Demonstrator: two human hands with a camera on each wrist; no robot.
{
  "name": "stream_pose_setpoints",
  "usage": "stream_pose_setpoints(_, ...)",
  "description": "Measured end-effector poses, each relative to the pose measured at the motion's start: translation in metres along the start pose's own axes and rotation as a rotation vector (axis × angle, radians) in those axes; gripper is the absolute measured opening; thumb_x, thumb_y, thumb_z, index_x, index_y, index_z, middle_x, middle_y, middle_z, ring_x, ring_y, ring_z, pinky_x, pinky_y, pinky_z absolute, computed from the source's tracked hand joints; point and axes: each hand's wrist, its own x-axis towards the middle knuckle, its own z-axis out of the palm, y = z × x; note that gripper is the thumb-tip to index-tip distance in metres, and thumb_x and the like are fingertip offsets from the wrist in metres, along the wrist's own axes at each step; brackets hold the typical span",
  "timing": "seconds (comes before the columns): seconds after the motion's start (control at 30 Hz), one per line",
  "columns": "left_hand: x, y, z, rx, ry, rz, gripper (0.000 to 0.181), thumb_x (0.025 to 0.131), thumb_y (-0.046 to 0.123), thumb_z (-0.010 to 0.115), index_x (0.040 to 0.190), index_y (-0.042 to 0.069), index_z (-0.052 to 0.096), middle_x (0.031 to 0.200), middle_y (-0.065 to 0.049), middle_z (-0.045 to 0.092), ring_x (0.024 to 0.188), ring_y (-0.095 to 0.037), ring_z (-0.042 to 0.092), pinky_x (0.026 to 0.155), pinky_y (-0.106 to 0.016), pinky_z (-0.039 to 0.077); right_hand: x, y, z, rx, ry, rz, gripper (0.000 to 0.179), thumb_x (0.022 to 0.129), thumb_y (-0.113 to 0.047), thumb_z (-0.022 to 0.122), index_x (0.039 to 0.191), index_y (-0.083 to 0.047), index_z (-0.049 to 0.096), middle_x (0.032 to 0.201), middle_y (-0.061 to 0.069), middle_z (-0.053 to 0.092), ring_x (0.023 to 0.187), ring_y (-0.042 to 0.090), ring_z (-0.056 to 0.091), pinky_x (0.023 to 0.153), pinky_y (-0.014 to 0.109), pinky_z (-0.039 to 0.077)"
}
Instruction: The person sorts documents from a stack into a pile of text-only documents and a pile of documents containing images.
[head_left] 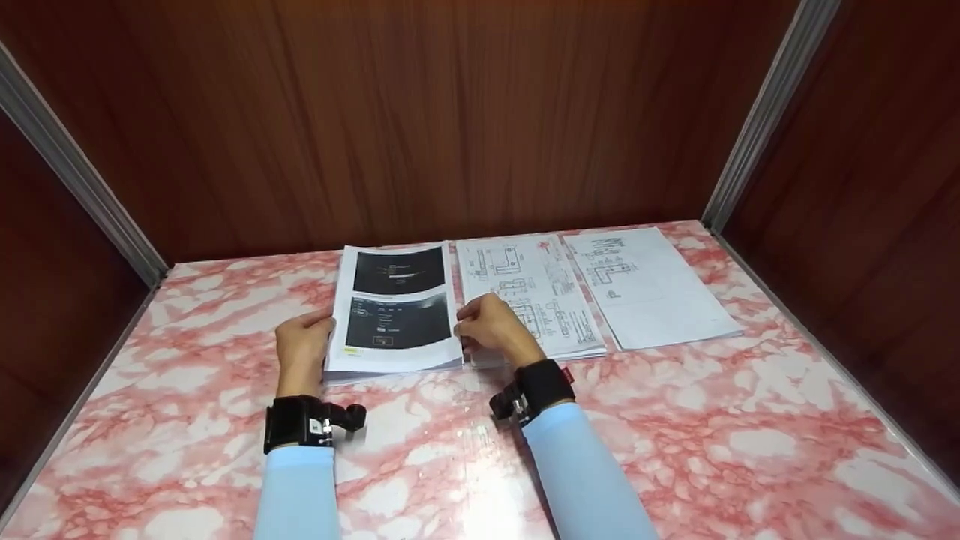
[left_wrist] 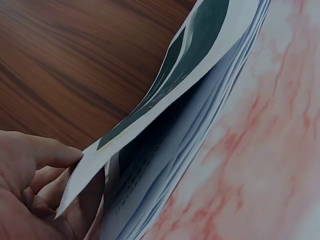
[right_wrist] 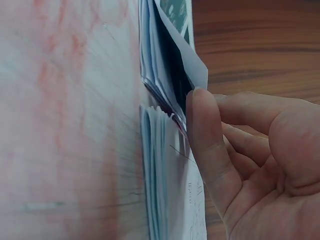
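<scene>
A stack of printed paper (head_left: 399, 360) lies at the left of a row, its top sheet (head_left: 397, 292) printed with two dark panels. My left hand (head_left: 304, 341) pinches that sheet's left edge between thumb and fingers. On the opposite edge, my right hand (head_left: 491, 326) pinches the same sheet. In both wrist views the top sheet (left_wrist: 125, 132) bows up from the pages under it, with a dark gap between. The lower sheets (right_wrist: 155, 60) stay on the table. Right-hand fingers overlap the edge of the neighbouring stack in the head view.
A middle stack of drawings (head_left: 555, 292) and a right-hand stack (head_left: 660, 292) lie alongside on the red-and-white marbled table (head_left: 712, 435). Brown wood-grain panels (head_left: 480, 120) rise behind and at both sides, with metal posts (head_left: 780, 112) at the corners.
</scene>
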Motion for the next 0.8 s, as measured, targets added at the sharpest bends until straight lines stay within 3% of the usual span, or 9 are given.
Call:
stream_pose_setpoints(0.2, -0.001, -0.001, -0.001, 0.005, -0.014, 0.010, 0.032, 0.084, 0.010, 0.058, 0.114, 0.004, 0.065, 0.116, -0.015, 0.063, 0.101, -0.022, 0.058, 0.082, -0.026, 0.047, -0.001, 0.002, 0.002, -0.023, -0.002, -0.005, 0.026, 0.084, -0.009, 0.063, 0.107, 0.001, 0.062, 0.078, 0.009, 0.065, 0.056, 0.014, 0.061, 0.051, 0.026, 0.053)
stream_pose_setpoints(0.53, -0.002, -0.001, -0.005, 0.110, 0.012, 0.010, 0.035, 0.081, 0.011, 0.059, 0.115, 0.004, 0.065, 0.128, -0.012, 0.056, 0.117, -0.023, 0.049, 0.097, -0.033, 0.040, 0.000, 0.006, -0.001, -0.152, 0.022, -0.069, 0.025, 0.083, -0.008, 0.061, 0.106, 0.001, 0.064, 0.075, 0.008, 0.066, 0.057, 0.012, 0.060, 0.050, 0.022, 0.047)
stream_pose_setpoints(0.63, -0.003, 0.000, -0.007, 0.151, 0.009, -0.004, 0.037, 0.080, 0.013, 0.060, 0.116, 0.005, 0.064, 0.125, -0.013, 0.058, 0.112, -0.023, 0.051, 0.092, -0.031, 0.043, -0.001, 0.005, -0.001, -0.178, 0.032, -0.072, 0.026, 0.082, -0.009, 0.060, 0.106, 0.000, 0.064, 0.077, 0.008, 0.067, 0.059, 0.013, 0.061, 0.051, 0.022, 0.048)
stream_pose_setpoints(0.8, -0.008, 0.008, -0.015, 0.247, 0.032, -0.099, 0.039, 0.081, 0.021, 0.056, 0.118, 0.010, 0.063, 0.110, -0.012, 0.065, 0.091, -0.022, 0.061, 0.073, -0.029, 0.051, -0.002, -0.003, -0.003, -0.137, 0.058, -0.043, 0.026, 0.082, -0.014, 0.058, 0.104, -0.002, 0.065, 0.086, 0.010, 0.068, 0.073, 0.019, 0.067, 0.060, 0.026, 0.054)
